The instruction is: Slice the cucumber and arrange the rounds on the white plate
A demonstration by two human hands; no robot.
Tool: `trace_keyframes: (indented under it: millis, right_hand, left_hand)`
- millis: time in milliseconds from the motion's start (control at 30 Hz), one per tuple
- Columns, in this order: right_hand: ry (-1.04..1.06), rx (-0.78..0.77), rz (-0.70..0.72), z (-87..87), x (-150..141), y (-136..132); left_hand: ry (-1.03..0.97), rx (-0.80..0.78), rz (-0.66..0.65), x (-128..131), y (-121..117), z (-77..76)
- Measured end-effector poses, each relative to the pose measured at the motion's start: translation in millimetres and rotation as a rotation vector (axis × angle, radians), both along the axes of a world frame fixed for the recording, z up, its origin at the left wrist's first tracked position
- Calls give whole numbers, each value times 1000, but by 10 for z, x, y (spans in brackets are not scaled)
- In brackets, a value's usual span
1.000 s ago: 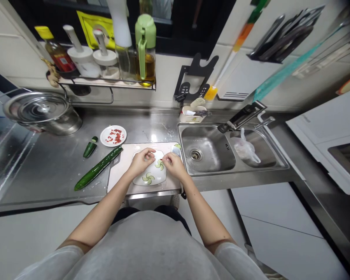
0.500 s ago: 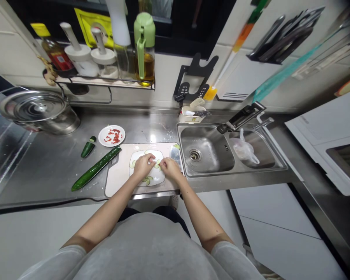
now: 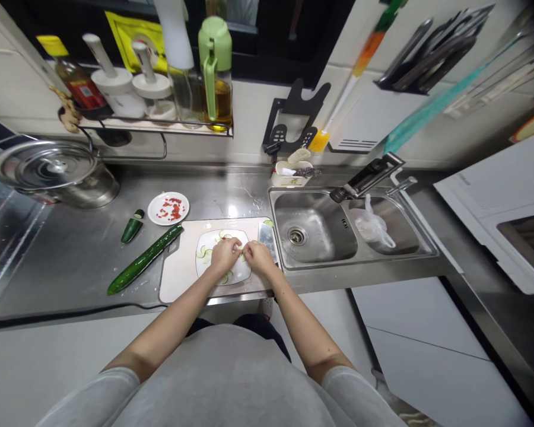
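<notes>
On a white cutting board (image 3: pixel 178 273) lies a white squarish plate (image 3: pixel 204 274) with thin cucumber slices (image 3: pixel 203 254) set in small fans around its rim. Over the plate's middle, the fingers of my left hand (image 3: pixel 225 255) are pinched together, tips toward the right. My right hand (image 3: pixel 258 257) is closed at the plate's right edge, its fingertips almost meeting the left ones. A pale cucumber slice (image 3: pixel 241 247) shows between both sets of fingertips, partly hidden by them. A cleaver (image 3: pixel 266 235) with a broad blade rests on the board just beyond my right hand.
A long cucumber (image 3: pixel 145 259) lies left of the board, with a cut cucumber piece (image 3: pixel 131 230) nearby. Behind them is a round plate (image 3: pixel 168 209) of chopped red bits. A double sink (image 3: pixel 315 228) adjoins the board on the right; a lidded steel pot (image 3: pixel 86 187) stands far left.
My left hand has shifted slightly right, closer to my right hand, uncovering slices on the plate's left. My right hand stays nearly in place. The view has moved a little.
</notes>
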State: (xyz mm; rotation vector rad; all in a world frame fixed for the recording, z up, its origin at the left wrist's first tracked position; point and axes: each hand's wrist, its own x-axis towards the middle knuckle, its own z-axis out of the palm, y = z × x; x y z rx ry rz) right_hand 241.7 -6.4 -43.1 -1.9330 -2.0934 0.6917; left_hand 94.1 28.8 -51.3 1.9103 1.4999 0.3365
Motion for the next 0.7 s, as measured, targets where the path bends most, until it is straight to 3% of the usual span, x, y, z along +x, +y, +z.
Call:
trace_keyframes:
  millis: [700]
  right_hand:
    - [54, -13, -60, -46, -12, 38]
  left_hand:
    - [61, -17, -11, 17, 25, 10]
